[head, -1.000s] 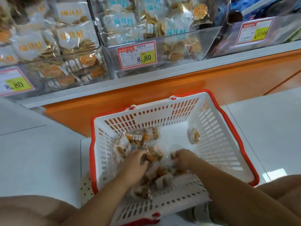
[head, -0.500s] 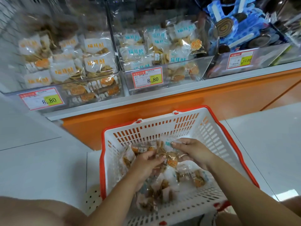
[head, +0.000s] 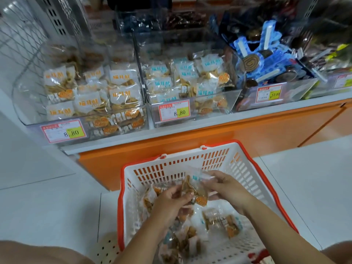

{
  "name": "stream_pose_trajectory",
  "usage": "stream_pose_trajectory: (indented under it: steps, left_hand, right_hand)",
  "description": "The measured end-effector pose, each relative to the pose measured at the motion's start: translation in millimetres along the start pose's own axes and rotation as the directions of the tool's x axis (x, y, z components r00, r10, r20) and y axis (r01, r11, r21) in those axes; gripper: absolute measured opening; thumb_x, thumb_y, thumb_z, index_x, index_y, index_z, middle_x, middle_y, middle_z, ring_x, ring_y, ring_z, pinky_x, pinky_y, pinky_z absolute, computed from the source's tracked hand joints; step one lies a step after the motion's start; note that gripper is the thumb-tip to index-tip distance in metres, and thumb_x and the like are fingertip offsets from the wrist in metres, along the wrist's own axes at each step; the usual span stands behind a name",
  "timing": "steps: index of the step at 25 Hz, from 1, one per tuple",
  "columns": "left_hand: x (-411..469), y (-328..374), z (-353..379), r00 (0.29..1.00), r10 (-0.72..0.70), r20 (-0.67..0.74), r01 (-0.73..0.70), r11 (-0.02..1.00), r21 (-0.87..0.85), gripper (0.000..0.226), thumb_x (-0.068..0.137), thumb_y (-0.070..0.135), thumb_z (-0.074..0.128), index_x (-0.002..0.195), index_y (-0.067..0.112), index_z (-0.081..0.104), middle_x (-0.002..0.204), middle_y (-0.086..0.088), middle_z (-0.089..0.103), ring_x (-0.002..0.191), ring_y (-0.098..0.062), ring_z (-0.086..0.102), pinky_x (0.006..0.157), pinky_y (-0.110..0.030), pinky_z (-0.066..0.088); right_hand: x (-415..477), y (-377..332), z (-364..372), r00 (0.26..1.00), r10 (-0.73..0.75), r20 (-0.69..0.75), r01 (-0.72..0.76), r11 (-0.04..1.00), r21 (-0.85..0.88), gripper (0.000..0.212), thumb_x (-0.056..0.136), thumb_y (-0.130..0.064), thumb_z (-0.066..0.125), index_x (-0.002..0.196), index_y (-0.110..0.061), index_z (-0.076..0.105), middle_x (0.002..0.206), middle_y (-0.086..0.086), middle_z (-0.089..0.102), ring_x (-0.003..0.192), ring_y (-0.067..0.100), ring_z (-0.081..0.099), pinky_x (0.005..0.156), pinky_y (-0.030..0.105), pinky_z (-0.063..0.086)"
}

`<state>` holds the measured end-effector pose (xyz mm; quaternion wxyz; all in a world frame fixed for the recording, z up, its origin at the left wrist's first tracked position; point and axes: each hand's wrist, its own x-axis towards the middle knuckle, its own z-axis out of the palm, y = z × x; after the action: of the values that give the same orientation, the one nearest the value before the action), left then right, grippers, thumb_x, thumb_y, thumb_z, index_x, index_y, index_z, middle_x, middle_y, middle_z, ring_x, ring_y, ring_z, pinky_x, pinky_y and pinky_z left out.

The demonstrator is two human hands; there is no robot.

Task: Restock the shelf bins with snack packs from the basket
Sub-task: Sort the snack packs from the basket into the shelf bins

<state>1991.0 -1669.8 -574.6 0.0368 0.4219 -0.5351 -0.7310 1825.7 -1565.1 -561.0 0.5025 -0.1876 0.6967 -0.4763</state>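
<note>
Several snack packs (head: pixel 221 222) are lying loose on the bottom of the white, red-rimmed basket (head: pixel 171 169), which is sitting on the floor (head: pixel 47 216) just in front of the orange base of the shelf (head: pixel 190 121). So the restocking is looking far from finished. Both hands are working above the basket. The left hand (head: pixel 171 200) is curling its fingers round a small bunch of packs. The right hand (head: pixel 226 187) is pinching the clear top of a blue-lettered pack (head: pixel 196 189) that is sitting between the two hands (whether the left is gripping that same pack too, I cannot quite tell). Nothing is travelling toward the shelf at this moment; the held packs are hanging over the basket, well below the bins.

Up on the shelf, the left clear bin (head: pixel 118 126) is showing orange-lettered packs piled above its front wall. The middle bin (head: pixel 211 109) is holding blue-lettered packs heaped toward the back, with its front corner looking thinner. Going by the lettering, I am judging the pack in hand to be heading for the middle bin. The blue-wrapped snack bin (head: pixel 291 88) further right is looking unrelated to this load.

What is remaining, as I am reading it: lifting this handful up into the matching bin, then sorting and carrying the rest, handful by handful, until the basket is standing bare.
</note>
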Motion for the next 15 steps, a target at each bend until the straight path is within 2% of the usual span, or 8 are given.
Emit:
stream_pose_trajectory:
  steps: [1, 3, 6, 7, 9, 11, 13, 15]
  left_hand:
    - [-1.1, 8.3, 1.5, 0.999, 0.025, -0.023, -0.025, 1.000, -0.005, 0.028, 0.087, 0.014, 0.071, 0.115, 0.016, 0.066, 0.098, -0.001, 0.076, 0.084, -0.019, 0.073, 0.070, -0.033, 0.060]
    - [-4.9, 33.4, 4.2, 0.991, 0.123, -0.050, -0.121, 0.992, 0.034, 0.032, 0.086, 0.014, 0.072, 0.117, 0.019, 0.066, 0.103, 0.003, 0.074, 0.087, -0.013, 0.072, 0.066, -0.026, 0.058]
    - [-20.0, 92.3, 0.9, 0.913, 0.396, -0.099, -0.370, 0.906, 0.205, 0.025, 0.087, 0.029, 0.071, 0.108, 0.041, 0.065, 0.102, 0.017, 0.071, 0.087, 0.001, 0.068, 0.070, -0.022, 0.059]
    - [-27.9, 114.6, -2.9, 0.856, 0.501, -0.127, -0.451, 0.845, 0.287, 0.023, 0.088, 0.032, 0.069, 0.106, 0.044, 0.063, 0.100, 0.020, 0.070, 0.087, 0.006, 0.065, 0.069, -0.016, 0.056]
    - [-40.0, 155.7, -13.2, 0.673, 0.717, -0.180, -0.578, 0.663, 0.476, 0.021, 0.089, 0.035, 0.064, 0.108, 0.043, 0.061, 0.096, 0.024, 0.064, 0.088, 0.014, 0.058, 0.068, -0.004, 0.048]
    - [-41.6, 192.1, -19.7, 0.495, 0.855, -0.156, -0.600, 0.466, 0.650, 0.023, 0.090, 0.035, 0.060, 0.113, 0.037, 0.063, 0.093, 0.025, 0.059, 0.086, 0.008, 0.056, 0.070, -0.008, 0.048]
    - [-30.6, 224.8, -17.3, 0.422, 0.905, -0.048, -0.529, 0.289, 0.798, 0.029, 0.093, 0.037, 0.057, 0.121, 0.033, 0.064, 0.102, 0.019, 0.059, 0.091, 0.001, 0.052, 0.082, -0.020, 0.047]
    - [-9.1, 253.2, -8.9, 0.453, 0.889, 0.058, -0.394, 0.142, 0.908, 0.037, 0.095, 0.042, 0.054, 0.130, 0.031, 0.059, 0.120, 0.011, 0.058, 0.110, -0.012, 0.048, 0.094, -0.031, 0.042]
  right_hand:
    - [-3.7, -8.1, 0.5, 1.000, -0.026, 0.011, 0.026, 0.999, -0.034, 0.028, 0.085, -0.018, 0.073, 0.112, -0.019, 0.066, 0.081, -0.002, 0.073, 0.083, 0.017, 0.071, 0.080, 0.038, 0.059]
    - [-13.4, -35.6, -2.4, 0.993, -0.115, -0.002, 0.114, 0.987, -0.114, 0.030, 0.082, -0.006, 0.074, 0.109, -0.016, 0.065, 0.070, -0.008, 0.069, 0.077, 0.014, 0.069, 0.074, 0.035, 0.057]
    - [-33.7, -105.1, -23.7, 0.902, -0.393, -0.178, 0.368, 0.916, -0.157, 0.026, 0.080, 0.000, 0.072, 0.099, -0.015, 0.065, 0.077, -0.001, 0.071, 0.077, 0.021, 0.065, 0.069, 0.032, 0.054]
    - [-42.8, -132.4, -33.2, 0.829, -0.494, -0.260, 0.461, 0.869, -0.180, 0.025, 0.080, -0.002, 0.072, 0.099, -0.017, 0.064, 0.081, 0.003, 0.072, 0.078, 0.021, 0.065, 0.069, 0.031, 0.053]
    - [-54.0, -184.4, -53.6, 0.638, -0.677, -0.367, 0.559, 0.735, -0.384, 0.023, 0.082, -0.011, 0.074, 0.096, -0.025, 0.061, 0.082, 0.003, 0.069, 0.076, 0.012, 0.064, 0.070, 0.023, 0.049]
    - [-54.0, -226.6, -67.2, 0.508, -0.784, -0.356, 0.501, 0.605, -0.618, 0.026, 0.082, -0.018, 0.075, 0.093, -0.030, 0.055, 0.080, -0.004, 0.064, 0.070, 0.004, 0.058, 0.061, 0.011, 0.042]
    - [-43.5, -254.2, -73.4, 0.491, -0.806, -0.332, 0.420, 0.552, -0.720, 0.029, 0.082, -0.022, 0.075, 0.098, -0.031, 0.053, 0.082, -0.008, 0.062, 0.073, 0.012, 0.059, 0.056, 0.014, 0.042]
    - [-30.4, -271.7, -74.2, 0.550, -0.781, -0.295, 0.329, 0.528, -0.783, 0.030, 0.084, -0.026, 0.074, 0.105, -0.029, 0.053, 0.086, -0.007, 0.061, 0.076, 0.017, 0.060, 0.056, 0.024, 0.043]
